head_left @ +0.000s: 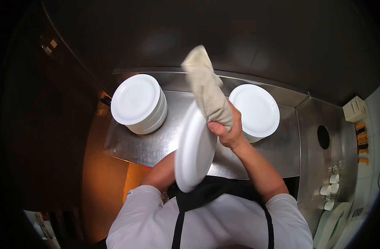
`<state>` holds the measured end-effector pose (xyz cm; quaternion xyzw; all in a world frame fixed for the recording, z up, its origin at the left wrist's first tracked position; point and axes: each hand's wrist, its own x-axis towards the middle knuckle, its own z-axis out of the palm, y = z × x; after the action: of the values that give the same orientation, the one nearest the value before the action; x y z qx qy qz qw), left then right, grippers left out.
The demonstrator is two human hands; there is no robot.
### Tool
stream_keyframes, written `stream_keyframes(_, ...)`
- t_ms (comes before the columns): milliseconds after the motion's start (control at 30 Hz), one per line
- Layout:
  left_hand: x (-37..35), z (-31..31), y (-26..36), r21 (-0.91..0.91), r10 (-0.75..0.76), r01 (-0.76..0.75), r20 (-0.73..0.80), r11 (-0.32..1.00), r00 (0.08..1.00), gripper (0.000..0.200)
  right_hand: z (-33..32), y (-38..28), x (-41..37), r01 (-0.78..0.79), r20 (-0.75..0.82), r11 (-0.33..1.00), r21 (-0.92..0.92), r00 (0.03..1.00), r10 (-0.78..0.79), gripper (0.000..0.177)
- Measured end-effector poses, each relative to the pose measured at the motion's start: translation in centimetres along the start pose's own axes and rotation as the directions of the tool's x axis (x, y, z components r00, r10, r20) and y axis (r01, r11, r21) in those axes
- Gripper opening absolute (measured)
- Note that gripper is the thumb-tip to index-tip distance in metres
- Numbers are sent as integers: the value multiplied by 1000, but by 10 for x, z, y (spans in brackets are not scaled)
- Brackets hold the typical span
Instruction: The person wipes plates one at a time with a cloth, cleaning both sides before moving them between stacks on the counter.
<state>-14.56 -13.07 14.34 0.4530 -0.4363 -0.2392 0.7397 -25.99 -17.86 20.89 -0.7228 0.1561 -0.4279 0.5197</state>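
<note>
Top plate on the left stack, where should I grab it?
Probably by its rim at the near edge, coming from the front: the top plate lies flat, face up, only its rim sticks out above the stack, and a steel wall stands behind.

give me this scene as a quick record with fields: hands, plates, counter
right hand: grip closed on a cloth, held against the plate
plate: white, tilted on edge, above the counter
left hand: hidden behind the plate
stacks: left plate stack, right plate stack
counter: steel, round hole at right
</note>
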Motion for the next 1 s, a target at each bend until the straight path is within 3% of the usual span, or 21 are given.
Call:
stream_keyframes(67, 5, -14, 2, -11, -18, 18, -3, 1000, 1000, 62, 6, 36, -29, 42, -63, 981, -188, 997, -55, 76)
stream_keyframes(167, 23, -36, 6, -28, -38, 38, -10, 999, 999, 63, 38, 30, -72, 276, 46, 932, -237, 961, -273, 72)
stream_keyframes(233, 33, -44, 8, -40, -41, 41, -1, 998, 999, 63, 53, 0, -68, 368, 283, 896, -249, 912, -296, 77)
stream_keyframes(300, 33, -36, 6, -58, -43, 44, 20, 997, 999, 64, 65, -14, -62, 442, 334, 847, -296, 878, -342, 78)
stream_keyframes(367, 13, -26, 5, -29, -24, 25, 36, 999, 999, 64, 62, -22, -35, 517, 284, 785, -341, 853, -438, 78)
stream_keyframes(400, 8, -20, 3, -18, -16, 16, 40, 1000, 999, 65, 54, -24, -28, 439, 191, 786, -436, 898, -396, 79)
stream_keyframes(433, 2, -15, 1, -16, -15, 16, 51, 1000, 999, 65, 41, -18, -18, 293, 98, 860, -418, 955, -279, 82)
stream_keyframes(533, -1, -17, 0, 9, -40, 40, 11, 999, 999, 65, 14, 15, -28, -49, -44, 984, -172, 998, 42, 92)
stream_keyframes(600, 11, -20, -2, 31, -70, 71, -35, 997, 997, 66, 15, 37, -45, -97, -2, 994, -43, 995, 97, 98)
stream_keyframes(667, 31, -25, -7, 114, -108, 121, -114, 986, 988, 66, 26, 51, -83, -29, 92, 1000, 11, 995, 28, 103)
stream_keyframes(733, 67, -33, -20, 274, -139, 202, -231, 940, 963, 67, 30, 35, -94, 124, 207, 989, 79, 969, -138, 107)
stream_keyframes(800, 97, -54, -41, 430, -88, 224, -315, 875, 945, 67, 23, 45, -103, 73, 132, 983, 168, 987, -95, 112)
stream_keyframes(867, 108, -70, -43, 603, 72, 137, -310, 786, 948, 66, 6, 39, -77, 8, -25, 993, 115, 1000, -5, 111)
stream_keyframes(933, 115, -66, -8, 766, 205, 88, -278, 637, 938, 65, -1, 24, -44, -94, -233, 996, 0, 968, 92, 102)
stream_keyframes(1000, 117, -54, 37, 783, 97, 133, -239, 608, 966, 52, -13, 26, -22, -136, -372, 990, -27, 921, 116, 90)
